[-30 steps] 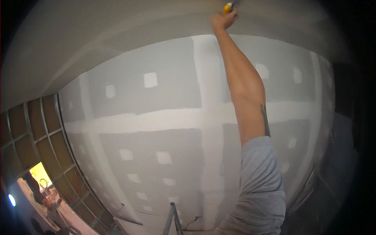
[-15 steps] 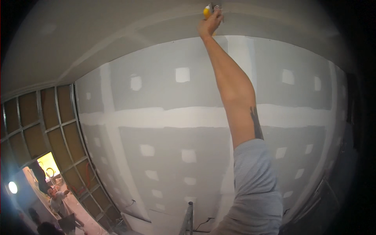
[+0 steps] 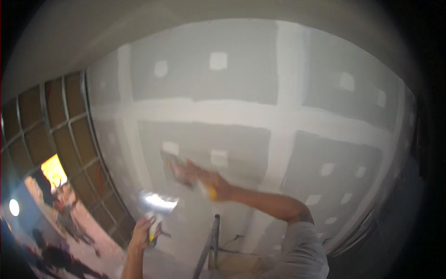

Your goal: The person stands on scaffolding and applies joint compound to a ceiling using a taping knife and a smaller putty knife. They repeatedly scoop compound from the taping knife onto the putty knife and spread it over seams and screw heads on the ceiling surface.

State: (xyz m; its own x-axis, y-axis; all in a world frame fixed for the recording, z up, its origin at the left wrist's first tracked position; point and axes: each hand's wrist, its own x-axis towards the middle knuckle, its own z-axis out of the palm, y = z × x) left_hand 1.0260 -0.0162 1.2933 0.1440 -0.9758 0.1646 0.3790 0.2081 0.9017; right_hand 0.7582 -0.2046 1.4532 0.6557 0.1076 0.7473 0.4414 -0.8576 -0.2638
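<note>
My left hand (image 3: 141, 232) is closed round the handle of a wide drywall knife (image 3: 159, 202). Its shiny blade points up, and the handle is pale with some yellow. Up and to the right of it, my right hand (image 3: 216, 182) is smeared by motion. It grips a second drywall knife (image 3: 212, 191), whose yellow handle end shows below the palm. That knife's blurred dark blade reaches up and left toward the other one, and the two blades are apart. Behind both hands stands a grey plasterboard wall (image 3: 241, 65) with white compound bands and patches.
A ladder rail (image 3: 208, 246) rises at the lower middle, close under my right forearm. To the left is an open metal stud frame (image 3: 55, 111) with brown panels. Beyond an opening at lower left are a blurred person (image 3: 69, 218) and a bright lamp (image 3: 15, 207).
My right hand has come down from the ceiling with its knife to chest height. My left hand with the wide knife has entered from below. The view has tilted downward.
</note>
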